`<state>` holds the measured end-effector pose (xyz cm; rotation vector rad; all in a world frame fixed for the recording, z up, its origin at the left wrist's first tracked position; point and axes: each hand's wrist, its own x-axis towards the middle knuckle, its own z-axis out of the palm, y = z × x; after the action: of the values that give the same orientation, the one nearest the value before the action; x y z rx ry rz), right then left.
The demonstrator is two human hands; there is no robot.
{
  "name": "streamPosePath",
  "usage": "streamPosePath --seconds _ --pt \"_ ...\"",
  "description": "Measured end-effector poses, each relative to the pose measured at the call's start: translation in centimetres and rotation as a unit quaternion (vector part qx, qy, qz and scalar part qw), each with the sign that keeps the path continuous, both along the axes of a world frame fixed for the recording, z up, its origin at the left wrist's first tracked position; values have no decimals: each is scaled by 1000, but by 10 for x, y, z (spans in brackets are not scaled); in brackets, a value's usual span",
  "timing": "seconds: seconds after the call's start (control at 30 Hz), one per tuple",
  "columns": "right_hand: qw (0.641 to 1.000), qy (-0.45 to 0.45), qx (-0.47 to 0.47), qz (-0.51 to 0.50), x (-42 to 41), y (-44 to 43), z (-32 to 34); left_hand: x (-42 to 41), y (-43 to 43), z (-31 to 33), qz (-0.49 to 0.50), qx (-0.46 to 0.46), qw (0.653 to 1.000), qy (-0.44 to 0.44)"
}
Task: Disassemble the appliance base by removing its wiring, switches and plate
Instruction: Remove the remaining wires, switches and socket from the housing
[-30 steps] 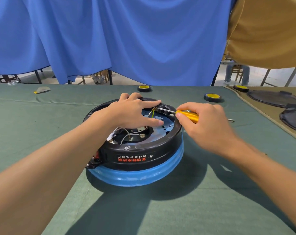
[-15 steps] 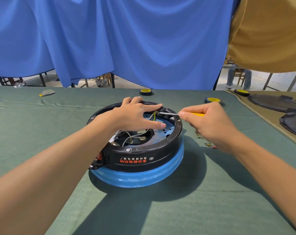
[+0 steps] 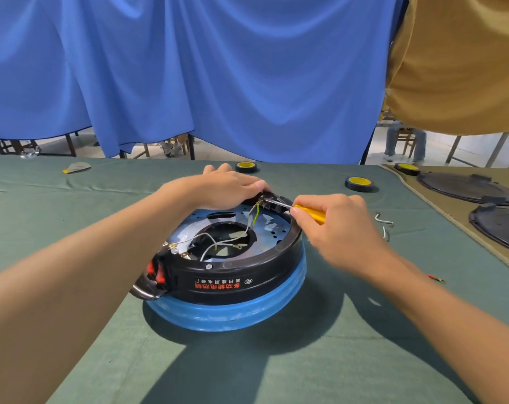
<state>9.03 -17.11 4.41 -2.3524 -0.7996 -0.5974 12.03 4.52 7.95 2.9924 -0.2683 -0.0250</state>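
Steadying the upturned appliance base (image 3: pixel 232 275) on the green cloth (image 3: pixel 72 287), the left hand (image 3: pixel 221 189) is curling its fingers over the base's far rim, probably so the housing is not turning under the tool. The right hand (image 3: pixel 337 225), just off the base's right rim, is gripping a yellow-handled screwdriver (image 3: pixel 310 214) and pressing its tip at the far-rim terminal, where the green-yellow wire (image 3: pixel 255 214) is rising from the metal plate (image 3: pixel 189 225). Detached wire pieces (image 3: pixel 382 220) are lying right of the base.
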Motion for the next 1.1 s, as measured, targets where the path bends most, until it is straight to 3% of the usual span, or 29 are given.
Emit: streamPosePath --seconds 0.13,0.23,0.4,0.53,0.87,1.0,1.1 --pt "1000 -1 -12 0 0 -1 2 11 -3 9 -5 77 997 -19" --pt "1000 -5 6 5 -1 0 0 16 -2 9 56 59 995 -65" --pt "1000 -19 11 0 -1 1 -4 22 -6 -1 33 -148 988 -21" --pt "1000 -19 11 -2 0 1 -5 28 -6 -2 49 -215 975 17" --pt "998 49 19 44 10 -6 0 35 -4 3 66 -196 977 51" --pt "987 130 83 52 18 -13 1 33 -4 1 71 -206 974 54" --pt "997 53 45 30 14 -13 -4 31 -4 1 73 -212 973 49"
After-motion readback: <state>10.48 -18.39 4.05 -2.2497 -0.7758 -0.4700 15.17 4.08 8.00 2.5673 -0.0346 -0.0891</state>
